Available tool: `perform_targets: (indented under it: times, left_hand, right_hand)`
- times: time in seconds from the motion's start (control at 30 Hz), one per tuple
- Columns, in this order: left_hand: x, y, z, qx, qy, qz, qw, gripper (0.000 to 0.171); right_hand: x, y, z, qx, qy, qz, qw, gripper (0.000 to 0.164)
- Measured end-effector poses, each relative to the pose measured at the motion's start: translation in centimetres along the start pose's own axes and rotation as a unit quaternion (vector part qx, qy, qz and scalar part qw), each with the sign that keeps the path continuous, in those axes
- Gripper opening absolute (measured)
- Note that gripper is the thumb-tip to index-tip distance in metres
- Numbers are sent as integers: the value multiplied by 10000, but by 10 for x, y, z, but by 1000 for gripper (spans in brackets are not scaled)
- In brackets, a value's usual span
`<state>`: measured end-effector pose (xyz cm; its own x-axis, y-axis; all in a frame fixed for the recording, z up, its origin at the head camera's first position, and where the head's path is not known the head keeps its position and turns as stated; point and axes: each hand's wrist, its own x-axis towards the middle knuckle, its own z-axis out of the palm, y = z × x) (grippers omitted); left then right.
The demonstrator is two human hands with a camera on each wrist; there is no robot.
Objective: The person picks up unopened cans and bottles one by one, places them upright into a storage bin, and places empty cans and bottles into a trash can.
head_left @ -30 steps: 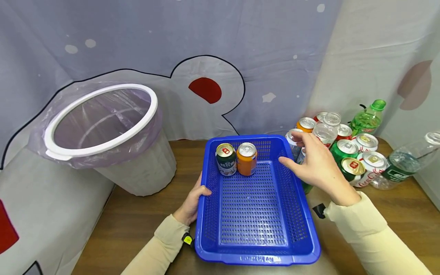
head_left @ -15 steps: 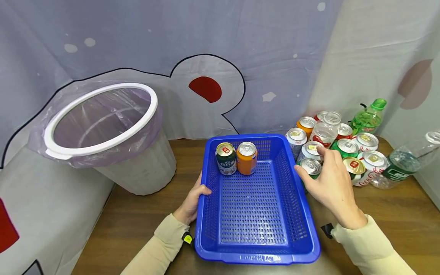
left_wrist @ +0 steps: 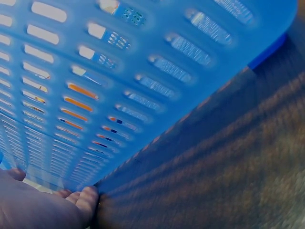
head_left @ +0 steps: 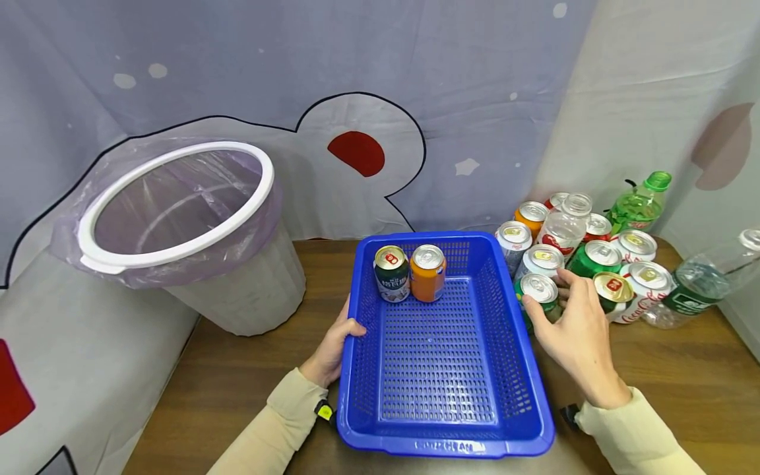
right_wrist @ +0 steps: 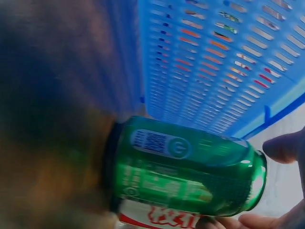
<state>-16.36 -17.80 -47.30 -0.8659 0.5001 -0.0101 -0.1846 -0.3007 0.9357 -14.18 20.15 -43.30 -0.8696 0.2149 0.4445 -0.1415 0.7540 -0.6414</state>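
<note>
A blue plastic basket (head_left: 436, 445) sits on the table in the head view. Inside its back left corner stand a dark green can (head_left: 392, 274) and an orange soda can (head_left: 427, 274). My left hand (head_left: 329, 349) grips the basket's left side, thumb hooked over the rim and fingers outside. Just right of the basket, my right hand (head_left: 572, 330) is around a green soda can (head_left: 537, 290), thumb at its near left and fingertips on its far side. The right wrist view shows this can's (right_wrist: 186, 167) printed side, with thumb and fingers near its top end.
Several cans and bottles crowd the right: Coca-Cola cans (head_left: 647, 284), a green-capless bottle (head_left: 638, 204), a clear bottle (head_left: 564, 227), and a tilted green-labelled bottle (head_left: 691, 290). A bag-lined bin (head_left: 252, 297) stands at left. A printed cloth (head_left: 475, 99) hangs behind.
My right hand has moved from over the basket's right rim, back and down to the green soda can, and closed in around it. The left hand and basket stay put.
</note>
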Motion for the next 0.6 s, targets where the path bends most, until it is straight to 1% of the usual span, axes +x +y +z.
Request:
perform_targets:
  times: [0.17, 0.6]
  left_hand:
    - [0, 0, 0, 26, 32, -13, 10000, 102]
    - [-1, 0, 0, 50, 96, -61, 9999, 100]
  right_hand:
    - [-5, 7, 7, 126, 141, -119, 9998, 71]
    - [-7, 20, 18, 85, 202, -347, 9992, 76]
